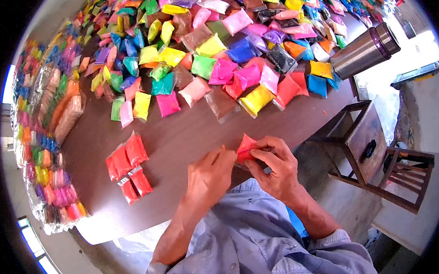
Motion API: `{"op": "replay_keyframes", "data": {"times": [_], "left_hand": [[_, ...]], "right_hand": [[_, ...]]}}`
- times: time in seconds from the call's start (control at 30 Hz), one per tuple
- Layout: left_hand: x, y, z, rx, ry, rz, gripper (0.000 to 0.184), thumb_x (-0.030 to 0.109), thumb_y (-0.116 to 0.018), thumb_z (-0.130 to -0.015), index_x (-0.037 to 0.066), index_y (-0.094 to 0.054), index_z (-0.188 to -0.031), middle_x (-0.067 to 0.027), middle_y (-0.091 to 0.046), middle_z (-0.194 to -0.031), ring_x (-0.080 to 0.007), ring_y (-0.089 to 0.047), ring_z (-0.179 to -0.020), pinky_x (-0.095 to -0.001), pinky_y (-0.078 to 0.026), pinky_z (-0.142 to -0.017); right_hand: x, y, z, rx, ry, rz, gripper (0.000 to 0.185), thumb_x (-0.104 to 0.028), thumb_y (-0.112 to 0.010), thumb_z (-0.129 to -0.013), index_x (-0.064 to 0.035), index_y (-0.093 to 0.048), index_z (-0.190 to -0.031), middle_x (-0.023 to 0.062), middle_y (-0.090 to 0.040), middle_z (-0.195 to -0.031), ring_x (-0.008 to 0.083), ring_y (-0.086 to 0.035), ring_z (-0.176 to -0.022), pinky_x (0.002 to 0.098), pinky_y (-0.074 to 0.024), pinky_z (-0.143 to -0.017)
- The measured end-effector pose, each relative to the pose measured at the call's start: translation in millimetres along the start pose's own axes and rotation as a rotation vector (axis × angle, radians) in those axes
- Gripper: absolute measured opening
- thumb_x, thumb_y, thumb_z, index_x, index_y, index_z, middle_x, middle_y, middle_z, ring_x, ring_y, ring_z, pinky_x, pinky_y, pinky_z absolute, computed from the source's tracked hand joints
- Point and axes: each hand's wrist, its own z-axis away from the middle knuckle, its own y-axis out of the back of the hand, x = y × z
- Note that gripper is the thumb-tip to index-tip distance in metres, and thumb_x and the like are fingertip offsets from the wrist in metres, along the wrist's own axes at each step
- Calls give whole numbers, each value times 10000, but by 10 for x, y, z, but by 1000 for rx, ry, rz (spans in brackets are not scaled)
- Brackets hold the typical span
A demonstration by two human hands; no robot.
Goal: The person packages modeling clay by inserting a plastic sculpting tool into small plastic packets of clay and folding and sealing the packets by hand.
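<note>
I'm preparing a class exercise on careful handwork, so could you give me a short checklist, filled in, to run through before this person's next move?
1. Right hand has a grip on the red packet: ok, it pinches it.
2. Left hand also grips that packet: cannot tell, its curled fingertips are mostly hidden.
3. Packet being handled is sealed: cannot tell, the hands cover part of it.
4. Grouped red packets are apart from the hands: ok, they lie beyond the left hand.
5. Mixed-colour pile is sorted by colour: not ok, colours are jumbled.
6. Metal flask is away from the hands: ok.
</note>
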Motion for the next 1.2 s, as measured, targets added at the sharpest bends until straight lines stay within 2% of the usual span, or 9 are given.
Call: {"op": "replay_keyframes", "data": {"times": [0.07,0.3,0.37,0.5,0.57,0.93,1.0,1.13,1.2], "left_hand": [[-39,-49,-99,3,3,2,56,47,-763,-913,34,-719,-945,-137,-712,-868,-362,-711,-768,-440,-576,-655],[34,45,-132,0,20,40,77,63,-773,-912,35,-716,-954,-140,-714,-879,-365,-710,-768,-436,-576,-666],[39,22,-10,9,27,60,74,61,-773,-911,38,-716,-953,-143,-710,-874,-366,-710,-768,-438,-575,-665],[-3,-20,-66,5,1,10,59,68,-764,-918,48,-717,-949,-143,-708,-877,-367,-710,-766,-444,-574,-665],[-41,-56,-148,-14,9,-12,51,74,-757,-926,50,-717,-947,-141,-710,-885,-366,-712,-776,-445,-575,-668],[128,80,-94,-34,-16,-1,58,98,-735,-945,70,-712,-990,-119,-696,-897,-354,-711,-787,-446,-573,-660],[136,26,-85,-64,-31,-98,49,100,-733,-946,78,-703,-978,-112,-680,-883,-349,-702,-765,-452,-569,-649],[82,-47,-228,-69,-25,-121,46,99,-734,-944,89,-691,-958,-108,-675,-876,-345,-698,-754,-455,-569,-644],[87,-65,-292,-65,-59,-207,83,51,-660,-874,95,-606,-918,-91,-645,-867,-312,-699,-805,-452,-576,-626]], "right_hand": [[-29,5,-14,36,-2,9,283,-14,-872,-771,-36,-753,-1027,145,-678,-1115,313,-716,-935,397,-596,-787],[8,-11,31,61,-15,-32,282,0,-872,-770,-35,-757,-1025,140,-677,-1111,302,-715,-930,383,-594,-782],[28,-10,30,21,-13,-41,312,53,-876,-753,-8,-755,-1033,152,-666,-1144,266,-726,-939,343,-592,-792],[6,-12,9,28,27,-6,322,52,-877,-753,-11,-755,-1044,156,-662,-1150,265,-725,-940,342,-592,-791],[-7,-15,1,59,-8,-24,271,-3,-868,-778,-42,-759,-1024,140,-680,-1111,310,-714,-935,390,-588,-800],[12,-31,49,79,-24,-38,247,1,-859,-785,-39,-763,-1009,137,-673,-1051,288,-714,-896,367,-587,-742],[52,-64,79,83,-53,-67,246,5,-858,-781,-40,-762,-1003,136,-677,-1040,285,-715,-892,368,-588,-739],[94,-69,98,101,58,5,246,0,-856,-771,-57,-764,-992,125,-693,-1026,292,-721,-896,383,-591,-733],[98,-89,94,112,92,25,248,-3,-857,-764,-64,-765,-987,122,-698,-1027,298,-722,-899,388,-592,-732]]}}
